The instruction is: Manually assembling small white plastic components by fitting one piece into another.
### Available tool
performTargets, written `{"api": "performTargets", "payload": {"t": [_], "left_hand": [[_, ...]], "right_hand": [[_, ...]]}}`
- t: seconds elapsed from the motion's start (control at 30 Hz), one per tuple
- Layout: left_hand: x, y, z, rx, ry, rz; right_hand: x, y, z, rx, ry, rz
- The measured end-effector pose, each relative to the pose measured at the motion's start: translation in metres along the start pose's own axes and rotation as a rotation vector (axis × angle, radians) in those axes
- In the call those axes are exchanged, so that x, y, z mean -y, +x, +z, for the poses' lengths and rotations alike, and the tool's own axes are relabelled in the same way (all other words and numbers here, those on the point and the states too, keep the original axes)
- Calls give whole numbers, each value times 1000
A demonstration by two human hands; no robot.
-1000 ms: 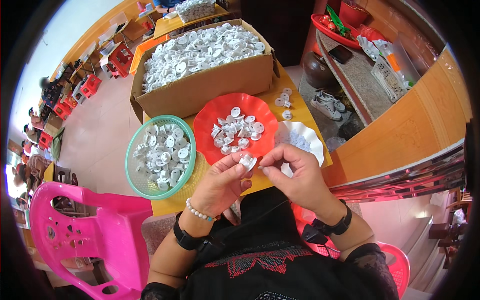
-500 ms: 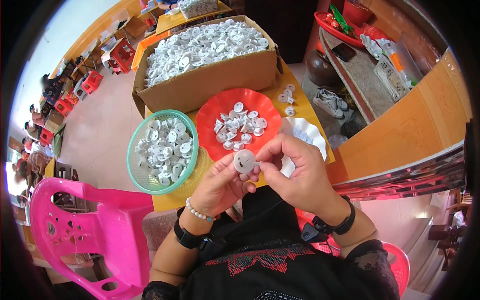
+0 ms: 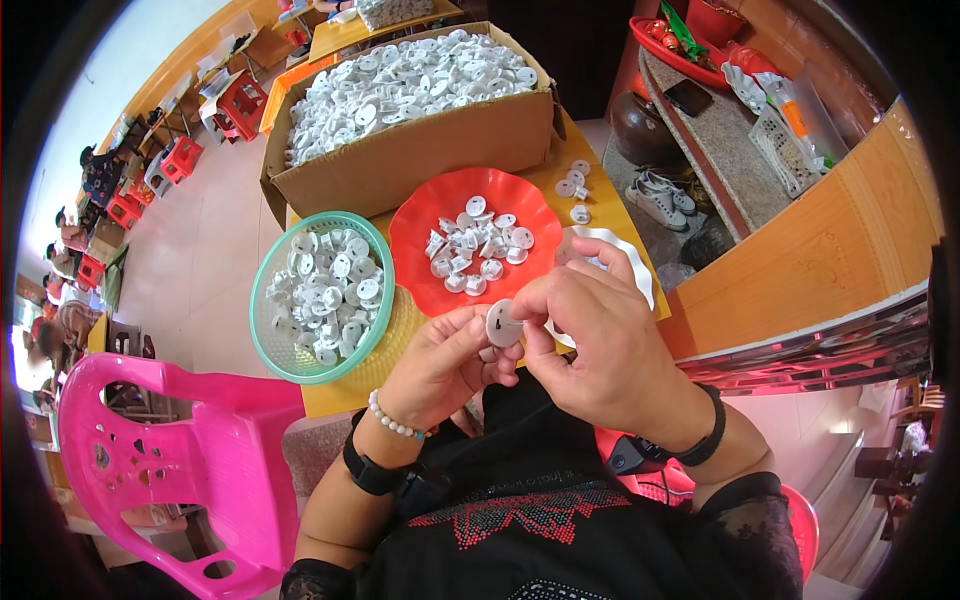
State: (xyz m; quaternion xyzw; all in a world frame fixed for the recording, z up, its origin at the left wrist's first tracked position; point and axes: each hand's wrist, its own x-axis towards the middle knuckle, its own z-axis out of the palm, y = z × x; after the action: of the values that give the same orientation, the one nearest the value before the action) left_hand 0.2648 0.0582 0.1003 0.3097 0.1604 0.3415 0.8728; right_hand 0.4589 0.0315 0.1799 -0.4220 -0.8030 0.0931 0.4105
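Between the thumb and fingers of my left hand (image 3: 440, 360) is a round white plastic part (image 3: 500, 325), its flat slotted face tilted up and toward the right. My right hand (image 3: 600, 335) is closed in a pinch at the part's right side; what lies between those fingertips is too small and covered to make out. Just beyond the hands, a red scalloped dish (image 3: 415, 275) holds several similar white parts. To its left, a green mesh basket (image 3: 262, 318) has many more. A white scalloped plate (image 3: 640, 268) with small pale pieces is partly hidden behind my right hand.
A large cardboard box (image 3: 420, 150) heaped with white parts stands on the far side of the yellow table (image 3: 330, 402). Several loose white parts (image 3: 579, 214) lie at the table's right. A pink chair (image 3: 230, 440) is at left, a wooden panel (image 3: 800, 245) at right.
The white part has shifted slightly right and turned, showing its face more edge-on. My right hand has moved a little, still pinching at its side. The parts in the dish look the same.
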Motion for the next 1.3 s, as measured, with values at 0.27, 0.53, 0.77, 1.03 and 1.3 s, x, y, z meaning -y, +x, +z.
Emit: {"api": "performTargets", "payload": {"t": [0.27,0.53,0.77,1.03,1.3], "left_hand": [[-1,2,4,-40,-9,-15],[-3,0,4,-62,8,-19],[-1,1,1,-90,18,-7],[-4,2,2,-117,-36,2],[0,2,3,-126,14,2]], "right_hand": [[2,3,-2,29,-87,-69],[1,5,0,56,-147,-94],[-1,6,5,59,-103,-63],[-15,-4,5,70,-73,11],[-16,-6,12,44,-125,-22]]}}
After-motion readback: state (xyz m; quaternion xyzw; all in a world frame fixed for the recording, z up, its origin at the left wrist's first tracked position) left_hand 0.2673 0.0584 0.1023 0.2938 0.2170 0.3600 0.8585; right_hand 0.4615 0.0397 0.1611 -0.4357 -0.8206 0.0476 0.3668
